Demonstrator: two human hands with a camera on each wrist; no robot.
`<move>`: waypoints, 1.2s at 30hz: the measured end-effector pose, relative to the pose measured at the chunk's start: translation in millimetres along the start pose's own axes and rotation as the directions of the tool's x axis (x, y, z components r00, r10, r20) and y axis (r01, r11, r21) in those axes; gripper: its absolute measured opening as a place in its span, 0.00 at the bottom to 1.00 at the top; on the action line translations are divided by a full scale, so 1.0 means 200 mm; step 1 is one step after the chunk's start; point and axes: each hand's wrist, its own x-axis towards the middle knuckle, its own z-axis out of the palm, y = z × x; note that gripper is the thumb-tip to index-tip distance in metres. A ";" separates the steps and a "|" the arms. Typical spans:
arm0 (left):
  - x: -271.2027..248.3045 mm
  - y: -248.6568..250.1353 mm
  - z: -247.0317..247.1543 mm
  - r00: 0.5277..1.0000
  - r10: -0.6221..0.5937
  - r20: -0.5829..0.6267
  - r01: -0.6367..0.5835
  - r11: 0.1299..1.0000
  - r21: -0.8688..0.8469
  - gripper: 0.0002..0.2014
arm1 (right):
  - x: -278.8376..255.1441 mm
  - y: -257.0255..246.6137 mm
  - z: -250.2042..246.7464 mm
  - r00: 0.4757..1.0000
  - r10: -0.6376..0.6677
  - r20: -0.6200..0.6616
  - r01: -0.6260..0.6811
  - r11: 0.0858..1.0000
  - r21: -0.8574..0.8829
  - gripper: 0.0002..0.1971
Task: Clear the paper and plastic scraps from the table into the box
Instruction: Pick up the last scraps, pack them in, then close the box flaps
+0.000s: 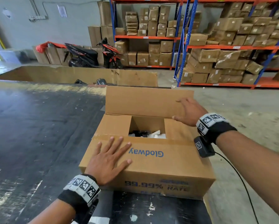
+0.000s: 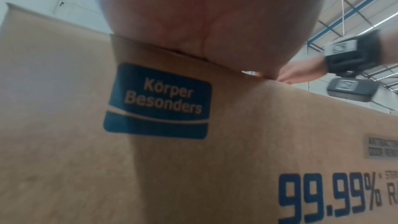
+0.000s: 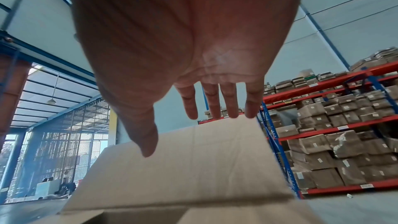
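Note:
A brown cardboard box (image 1: 159,168) printed "Glodway" sits at the near right corner of the dark table (image 1: 38,126). Its near flap is folded down, and my left hand (image 1: 109,157) lies flat on it with fingers spread. The far flap (image 1: 145,101) stands upright. My right hand (image 1: 188,110) hovers open by that flap with fingers straight; in the right wrist view the right hand (image 3: 193,91) shows nothing held. Through the gap between the flaps, white and black scraps (image 1: 145,134) lie inside the box. The left wrist view shows the box side (image 2: 193,159) close up.
Beyond the table stands a long low cardboard wall (image 1: 87,75). A scooter (image 1: 93,54) is parked behind it. Orange and blue shelves (image 1: 232,46) stacked with cartons fill the right. A cable (image 1: 242,183) runs from my right wrist over the grey floor.

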 end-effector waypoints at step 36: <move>-0.07 -0.33 -0.05 0.922 -0.369 0.120 0.388 0.872 -0.298 0.41 | -0.80 0.11 0.37 0.906 0.264 0.331 -0.375 0.865 0.334 0.44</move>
